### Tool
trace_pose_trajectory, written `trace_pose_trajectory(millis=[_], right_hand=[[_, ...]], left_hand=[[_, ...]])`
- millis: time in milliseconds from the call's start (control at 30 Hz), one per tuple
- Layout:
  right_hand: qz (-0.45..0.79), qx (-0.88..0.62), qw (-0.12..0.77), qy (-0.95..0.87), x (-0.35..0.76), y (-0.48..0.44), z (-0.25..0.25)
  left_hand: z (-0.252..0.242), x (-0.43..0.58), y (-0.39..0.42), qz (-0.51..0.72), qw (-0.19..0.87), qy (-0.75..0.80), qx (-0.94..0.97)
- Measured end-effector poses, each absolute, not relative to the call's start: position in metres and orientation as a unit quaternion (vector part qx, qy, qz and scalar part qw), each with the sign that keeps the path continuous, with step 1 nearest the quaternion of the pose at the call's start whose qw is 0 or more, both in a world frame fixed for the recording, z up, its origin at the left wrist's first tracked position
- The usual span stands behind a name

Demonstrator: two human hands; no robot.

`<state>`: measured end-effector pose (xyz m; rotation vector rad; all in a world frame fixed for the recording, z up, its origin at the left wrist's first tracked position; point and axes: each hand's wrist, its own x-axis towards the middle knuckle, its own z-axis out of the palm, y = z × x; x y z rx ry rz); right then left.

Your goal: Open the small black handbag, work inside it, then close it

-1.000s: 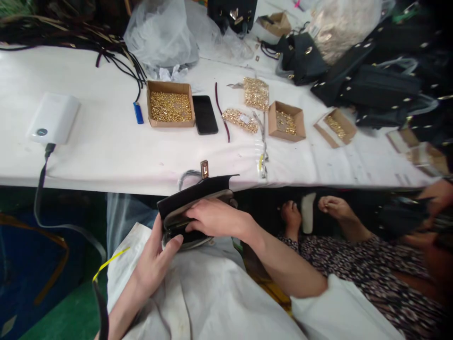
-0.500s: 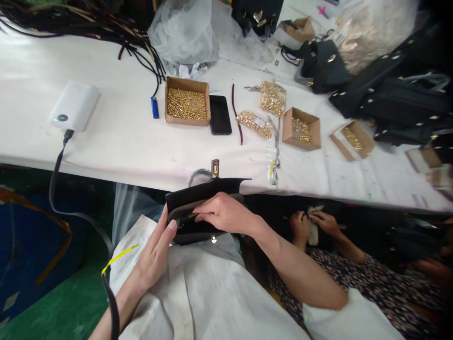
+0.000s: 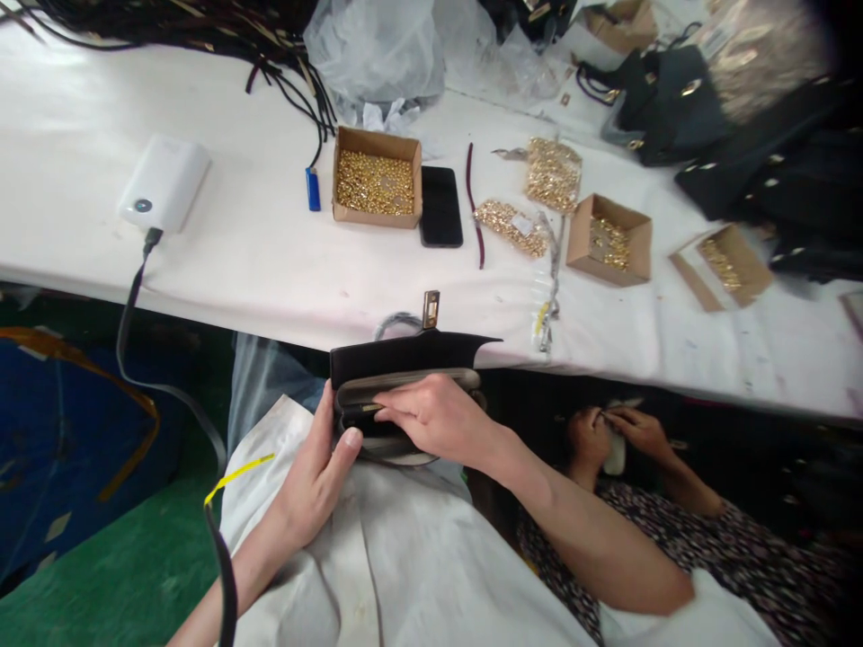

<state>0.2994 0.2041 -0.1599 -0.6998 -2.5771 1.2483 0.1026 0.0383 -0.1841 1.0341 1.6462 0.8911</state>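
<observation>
A small black handbag [image 3: 397, 359] rests on my lap at the table's near edge, its flap up with a gold clasp [image 3: 431, 308] standing above it. My left hand [image 3: 320, 472] grips the bag's left end, thumb against its side. My right hand [image 3: 438, 418] lies across the bag's open top, fingers curled at the opening by a gold zip. What the fingertips pinch is hidden.
On the white table [image 3: 256, 261] stand an open box of gold fittings [image 3: 376, 182], a black phone [image 3: 440, 206], a blue lighter [image 3: 313, 189], a white power bank [image 3: 164, 182], more boxes [image 3: 609, 240] and black bags [image 3: 674, 99]. Another person's hands [image 3: 617, 429] work at lower right.
The view has drifted so the table sits further right and lower. My left hand slid up the bag's left end; the right hand stays across its top. The other person's hands rose together.
</observation>
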Motion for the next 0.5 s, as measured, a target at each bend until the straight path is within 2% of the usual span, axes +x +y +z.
trace_pose_trajectory(millis=[267, 500], right_hand=[[0.352, -0.183, 0.078, -0.915, 0.289, 0.197, -0.160], [0.374, -0.125, 0.068, -0.917, 0.280, 0.203, -0.167]], left_hand=[[-0.178, 0.103, 0.040, 0.366, 0.494, 0.663, 0.428], [-0.180, 0.104, 0.036, 0.381, 0.497, 0.657, 0.420]])
